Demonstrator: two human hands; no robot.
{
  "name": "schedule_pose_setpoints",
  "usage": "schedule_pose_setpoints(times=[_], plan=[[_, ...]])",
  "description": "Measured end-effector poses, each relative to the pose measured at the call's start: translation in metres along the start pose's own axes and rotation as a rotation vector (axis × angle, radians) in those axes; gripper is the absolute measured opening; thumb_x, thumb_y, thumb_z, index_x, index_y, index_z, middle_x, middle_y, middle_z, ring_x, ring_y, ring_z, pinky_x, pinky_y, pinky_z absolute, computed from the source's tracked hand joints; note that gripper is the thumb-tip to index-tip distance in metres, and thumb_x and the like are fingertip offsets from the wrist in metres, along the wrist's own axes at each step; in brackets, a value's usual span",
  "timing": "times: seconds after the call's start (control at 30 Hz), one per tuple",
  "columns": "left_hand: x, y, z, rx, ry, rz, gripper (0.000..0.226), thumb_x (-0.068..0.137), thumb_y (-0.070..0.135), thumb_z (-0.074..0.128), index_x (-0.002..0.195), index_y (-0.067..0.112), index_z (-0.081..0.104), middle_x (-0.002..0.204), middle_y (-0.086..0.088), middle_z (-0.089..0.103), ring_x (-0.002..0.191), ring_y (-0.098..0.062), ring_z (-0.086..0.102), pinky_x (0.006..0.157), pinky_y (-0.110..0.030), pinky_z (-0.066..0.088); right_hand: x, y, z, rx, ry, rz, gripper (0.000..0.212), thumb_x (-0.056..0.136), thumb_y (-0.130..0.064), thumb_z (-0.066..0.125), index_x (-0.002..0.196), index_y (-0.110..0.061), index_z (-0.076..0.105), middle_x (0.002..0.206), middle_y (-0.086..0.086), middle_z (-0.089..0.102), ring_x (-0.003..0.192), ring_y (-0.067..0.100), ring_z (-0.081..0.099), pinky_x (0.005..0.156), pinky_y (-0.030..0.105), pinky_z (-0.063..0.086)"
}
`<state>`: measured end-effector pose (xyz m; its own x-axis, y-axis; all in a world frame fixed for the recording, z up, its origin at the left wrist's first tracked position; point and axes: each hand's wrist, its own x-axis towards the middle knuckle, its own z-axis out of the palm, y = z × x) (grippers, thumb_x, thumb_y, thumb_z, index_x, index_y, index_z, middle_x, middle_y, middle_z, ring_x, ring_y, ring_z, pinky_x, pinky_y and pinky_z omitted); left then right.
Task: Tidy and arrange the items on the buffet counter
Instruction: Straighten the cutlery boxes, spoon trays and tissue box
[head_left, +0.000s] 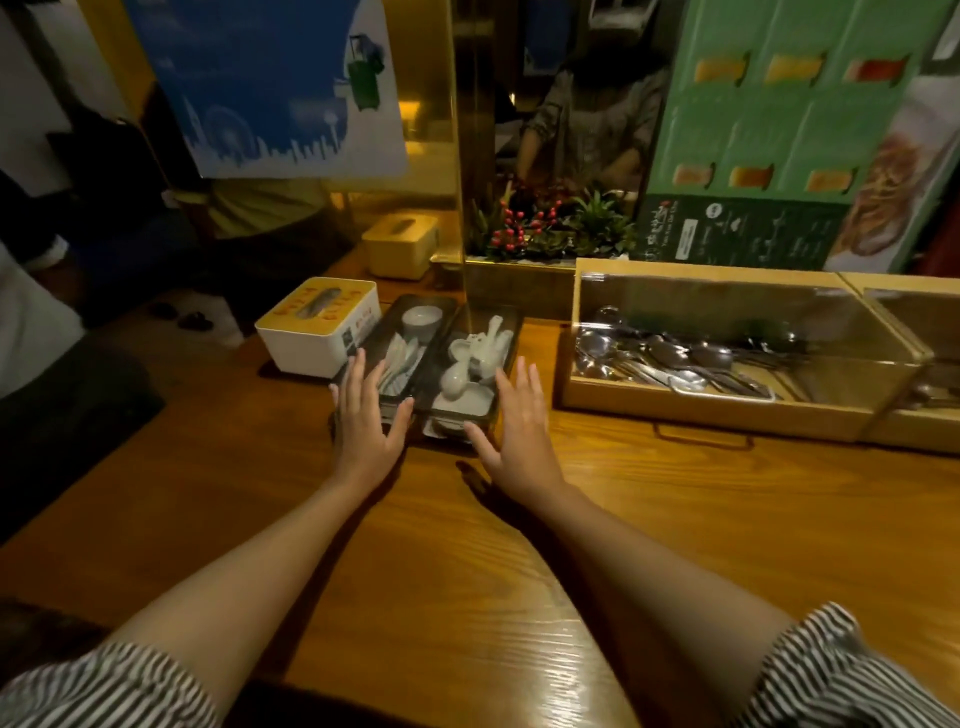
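A: Where's the dark, clear-walled rectangular two-compartment tray (511, 332) on the brown wooden counter (467, 597)?

B: Just ahead of both hands, long axis running away from the person. Left hand (366, 418) and right hand (519, 421), fingers spread and holding nothing, flank its near end equally.

A: Contents?

B: Right compartment: white ceramic soup spoons (475, 356). Left: a white cup (422, 318) and wrapped packets.

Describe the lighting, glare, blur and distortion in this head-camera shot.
Head view: dim, warm light; glare streaks the glossy wooden counter and the clear lid of the wooden cutlery box; the right hand throws a dark shadow by its wrist; wide-angle bending tilts the green menu board; the background is soft.
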<state>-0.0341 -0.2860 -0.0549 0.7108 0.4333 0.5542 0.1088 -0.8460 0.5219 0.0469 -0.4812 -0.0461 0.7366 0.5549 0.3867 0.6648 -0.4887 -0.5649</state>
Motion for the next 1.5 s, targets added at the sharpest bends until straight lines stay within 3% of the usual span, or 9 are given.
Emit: schedule_pose_setpoints(times=[0.17,0.27,0.3,0.37,0.47,0.63,0.87,1.2,1.5], plan=[[0.005,-0.045,-0.014,0.120,-0.113,0.067,0.071,0.090,0.057,0.053,0.150,0.027,0.030,0.164,-0.005,0.006,0.151,-0.021,-0.005,0.115,-0.052,-0.009,0.002,-0.023,0.032,-0.224,-0.002,-0.037,0.069,0.092,-0.058,0.051,0.151,-0.035,0.026,0.165,0.004,0.007,0.152,0.026,-0.005,0.120,0.057,0.002],[0.012,-0.055,-0.016,0.088,-0.126,0.085,0.070,0.085,0.031,0.073,0.146,0.025,0.041,0.160,-0.009,0.022,0.150,-0.027,0.005,0.116,-0.062,0.013,0.004,-0.025,0.037,-0.295,0.067,-0.027,0.063,0.091,-0.046,0.058,0.149,-0.035,0.034,0.161,0.007,0.024,0.151,0.030,0.010,0.119,0.060,0.011],[0.015,-0.055,-0.016,0.054,-0.122,0.091,0.069,0.082,0.023,0.076,0.144,0.022,0.045,0.156,-0.010,0.030,0.148,-0.030,0.011,0.115,-0.061,0.022,0.005,-0.025,0.037,-0.299,0.076,-0.026,0.064,0.090,-0.039,0.061,0.148,-0.034,0.035,0.159,0.008,0.028,0.150,0.030,0.014,0.119,0.060,0.015],[0.019,-0.053,-0.015,-0.003,-0.109,0.112,0.068,0.078,0.014,0.079,0.139,0.017,0.051,0.150,-0.011,0.040,0.145,-0.032,0.019,0.116,-0.053,0.024,0.005,-0.026,0.037,-0.320,0.089,-0.043,0.064,0.089,-0.032,0.062,0.148,-0.029,0.037,0.156,0.011,0.035,0.148,0.030,0.020,0.120,0.057,0.016],[0.024,-0.050,-0.011,-0.046,-0.103,0.144,0.064,0.076,0.011,0.080,0.135,0.014,0.055,0.147,-0.010,0.044,0.144,-0.032,0.021,0.113,-0.041,0.018,0.007,-0.026,0.035,-0.382,0.081,-0.047,0.063,0.089,-0.030,0.056,0.148,-0.018,0.038,0.154,0.015,0.036,0.147,0.030,0.024,0.122,0.052,0.012],[0.032,-0.049,-0.001,-0.085,-0.117,0.147,0.061,0.076,0.011,0.081,0.132,0.014,0.057,0.147,-0.009,0.045,0.146,-0.029,0.019,0.114,-0.039,0.015,0.013,-0.023,0.033,-0.487,0.116,-0.043,0.064,0.087,-0.021,0.065,0.144,-0.007,0.043,0.149,0.020,0.043,0.142,0.034,0.035,0.120,0.045,0.016],[0.046,-0.036,0.015,-0.102,-0.146,0.167,0.059,0.076,0.009,0.080,0.130,0.013,0.058,0.145,-0.010,0.046,0.145,-0.031,0.021,0.114,-0.037,0.015,0.024,-0.012,0.026,-0.562,0.129,0.009,0.062,0.086,-0.019,0.068,0.140,-0.002,0.045,0.144,0.021,0.048,0.136,0.035,0.042,0.116,0.045,0.029],[0.061,-0.022,0.035,-0.121,-0.169,0.155,0.057,0.078,0.010,0.078,0.131,0.013,0.057,0.147,-0.009,0.044,0.146,-0.031,0.019,0.113,-0.037,0.015,0.038,0.004,0.021,-0.654,0.110,0.068,0.059,0.088,-0.017,0.064,0.141,-0.002,0.043,0.146,0.020,0.046,0.138,0.033,0.041,0.117,0.041,0.023],[0.063,-0.019,0.046,-0.127,-0.165,0.173,0.056,0.079,0.014,0.079,0.131,0.014,0.057,0.148,-0.010,0.044,0.146,-0.031,0.020,0.113,-0.037,0.016,0.047,0.012,0.017,-0.698,0.113,0.107,0.061,0.084,-0.013,0.068,0.139,0.001,0.046,0.142,0.022,0.050,0.135,0.034,0.045,0.115,0.045,0.030]])
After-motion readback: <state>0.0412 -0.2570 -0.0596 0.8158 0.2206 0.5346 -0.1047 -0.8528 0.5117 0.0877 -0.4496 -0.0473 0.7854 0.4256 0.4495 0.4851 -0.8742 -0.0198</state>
